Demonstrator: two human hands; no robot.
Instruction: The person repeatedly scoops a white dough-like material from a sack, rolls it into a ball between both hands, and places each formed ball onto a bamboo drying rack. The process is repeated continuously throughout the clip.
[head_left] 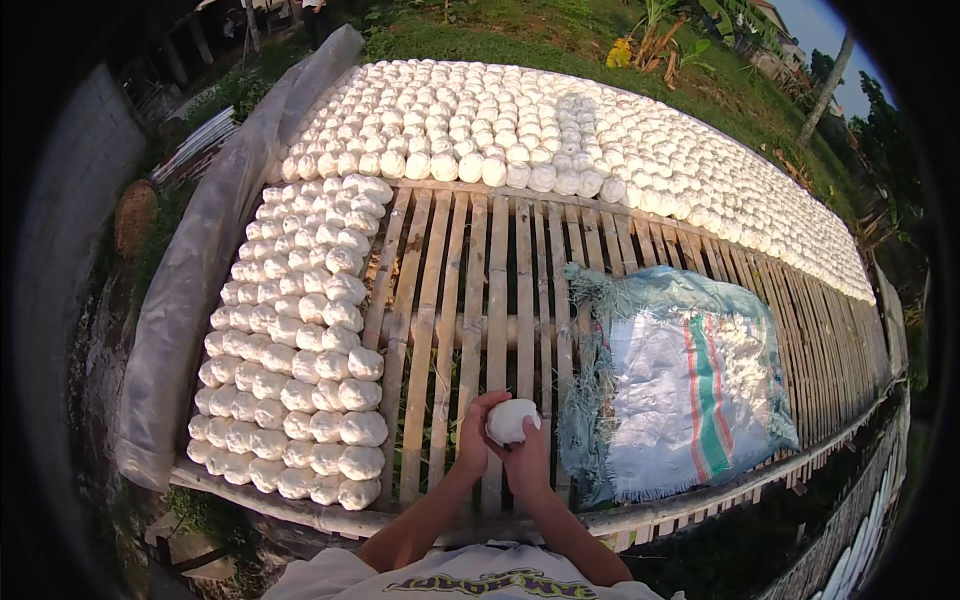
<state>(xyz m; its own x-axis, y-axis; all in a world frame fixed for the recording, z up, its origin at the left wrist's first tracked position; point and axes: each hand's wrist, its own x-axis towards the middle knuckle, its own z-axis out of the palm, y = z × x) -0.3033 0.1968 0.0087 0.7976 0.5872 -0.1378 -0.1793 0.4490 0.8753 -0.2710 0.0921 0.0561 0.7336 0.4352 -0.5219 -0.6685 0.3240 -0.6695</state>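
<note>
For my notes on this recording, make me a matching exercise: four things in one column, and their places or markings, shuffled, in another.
Things
1. Lone white ball
2. Woven sack
3. Plastic sheet
4. Large block of white balls

Places or markings
A. Bunched lengthwise along the left edge of the slatted rack
B. In close rows across the rack's far side
C. Marked with green and red stripes
D. Held between the left hand and the right hand

Right pairs: 1-D, 2-C, 3-A, 4-B
</note>
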